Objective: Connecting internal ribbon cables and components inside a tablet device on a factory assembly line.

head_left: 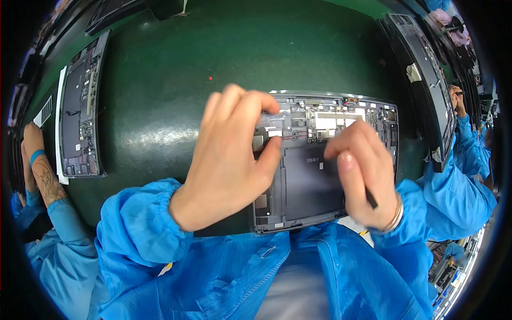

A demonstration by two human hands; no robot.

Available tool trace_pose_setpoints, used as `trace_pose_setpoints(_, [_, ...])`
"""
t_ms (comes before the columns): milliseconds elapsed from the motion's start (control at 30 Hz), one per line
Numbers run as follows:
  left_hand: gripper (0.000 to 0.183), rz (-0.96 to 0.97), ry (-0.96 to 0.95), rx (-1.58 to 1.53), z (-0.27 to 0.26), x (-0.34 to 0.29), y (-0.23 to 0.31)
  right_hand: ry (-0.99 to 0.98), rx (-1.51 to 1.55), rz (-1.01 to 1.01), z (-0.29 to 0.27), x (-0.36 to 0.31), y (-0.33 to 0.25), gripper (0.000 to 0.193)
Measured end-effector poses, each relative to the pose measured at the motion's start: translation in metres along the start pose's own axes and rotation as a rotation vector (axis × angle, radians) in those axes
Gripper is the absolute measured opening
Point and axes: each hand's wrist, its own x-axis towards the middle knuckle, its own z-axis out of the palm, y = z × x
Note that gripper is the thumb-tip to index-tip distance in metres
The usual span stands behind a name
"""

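Observation:
An opened laptop base [280, 221] lies in front of me, its battery [309, 186], circuit board and thin wires exposed. Over its left edge is my left hand [226, 154], thumb and index finger apart in a C shape, with nothing visible between them. Whether those fingertips touch the casing I cannot tell. My right hand [368, 170] is above the right half of the battery, fingers curled round a slim dark tool [372, 199]. Only the tool's black end shows below the palm; its tip is hidden. A white sheet [330, 122] covers part of the board near the right fingers.
On the green table [160, 80], another opened laptop base [80, 112] lies at the left, and further opened units [421, 80] stand at the right. Co-workers in blue sleeves sit on both sides; one's tattooed forearm [47, 176] is at the left.

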Motion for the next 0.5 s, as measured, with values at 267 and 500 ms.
trace_pose_setpoints(267, [0.061, 0.001, -0.450, -0.028, -0.023, 0.056, -0.017, 0.163, 0.504, 0.266, 0.057, -0.025, -0.043, 0.019])
trace_pose_setpoints(500, [0.057, -0.002, -0.577, -0.141, -0.028, 0.065, -0.028, 0.263, 0.271, 0.232, 0.074, -0.024, -0.043, 0.018])
